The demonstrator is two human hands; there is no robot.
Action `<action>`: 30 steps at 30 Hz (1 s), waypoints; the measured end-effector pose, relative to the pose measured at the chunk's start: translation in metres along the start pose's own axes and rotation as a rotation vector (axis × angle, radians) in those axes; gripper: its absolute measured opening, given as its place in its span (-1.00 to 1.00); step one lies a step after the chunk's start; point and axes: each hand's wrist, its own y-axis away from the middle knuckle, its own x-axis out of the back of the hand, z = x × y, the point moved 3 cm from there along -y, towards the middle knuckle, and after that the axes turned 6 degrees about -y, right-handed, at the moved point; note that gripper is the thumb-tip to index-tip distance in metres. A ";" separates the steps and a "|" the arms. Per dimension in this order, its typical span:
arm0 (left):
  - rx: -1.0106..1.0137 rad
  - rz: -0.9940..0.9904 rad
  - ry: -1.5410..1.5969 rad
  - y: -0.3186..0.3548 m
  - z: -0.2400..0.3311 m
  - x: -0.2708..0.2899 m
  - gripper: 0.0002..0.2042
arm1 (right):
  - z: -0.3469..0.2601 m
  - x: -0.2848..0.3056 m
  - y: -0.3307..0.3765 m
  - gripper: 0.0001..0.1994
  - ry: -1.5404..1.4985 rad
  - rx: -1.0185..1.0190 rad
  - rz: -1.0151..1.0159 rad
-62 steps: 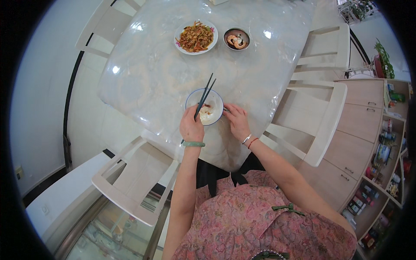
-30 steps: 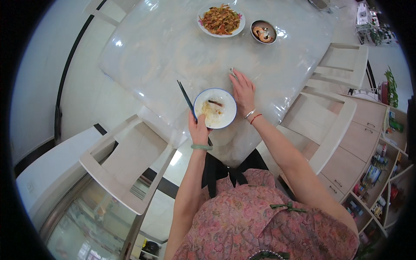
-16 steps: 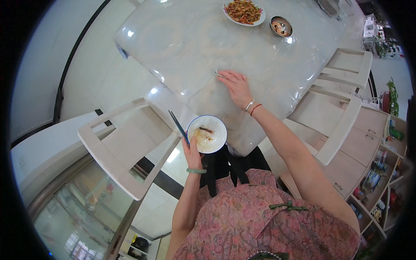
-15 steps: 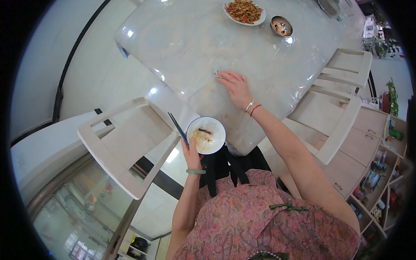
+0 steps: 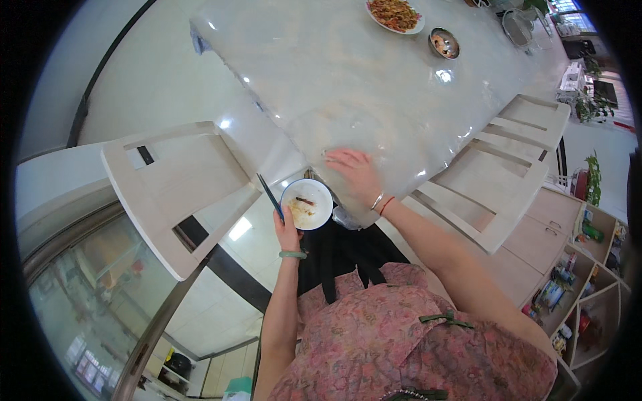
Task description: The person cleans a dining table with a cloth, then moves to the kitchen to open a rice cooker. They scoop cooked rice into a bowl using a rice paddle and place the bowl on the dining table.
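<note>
A white bowl (image 5: pixel 322 195) with a blue rim holds pale food remains and a brown scrap. My left hand (image 5: pixel 287 230) grips it at the near left edge, with a pair of dark chopsticks (image 5: pixel 268 192) pinched along its side. The bowl hangs just off the corner of the table (image 5: pixel 314 73), which has a clear plastic cover. On that cover, close to the corner, my right hand (image 5: pixel 354 172) presses down with its fingers bent together, slightly blurred. A small pale bit shows at its fingertips; its kind is not clear.
A plate of shredded food (image 5: pixel 396 16) and a small metal bowl (image 5: pixel 444 43) stand at the far side. One pale chair (image 5: pixel 194 167) is on my left, another chair (image 5: pixel 478 190) against the right table edge. Shelves with goods (image 5: pixel 562 287) stand at lower right.
My right hand has slid across the plastic cover toward me and the near corner. The view has shifted; my left hand still holds the bowl and chopsticks.
</note>
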 end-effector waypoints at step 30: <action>0.036 -0.021 0.072 -0.023 0.022 -0.002 -0.71 | 0.056 0.014 -0.083 -0.57 0.259 -0.326 0.345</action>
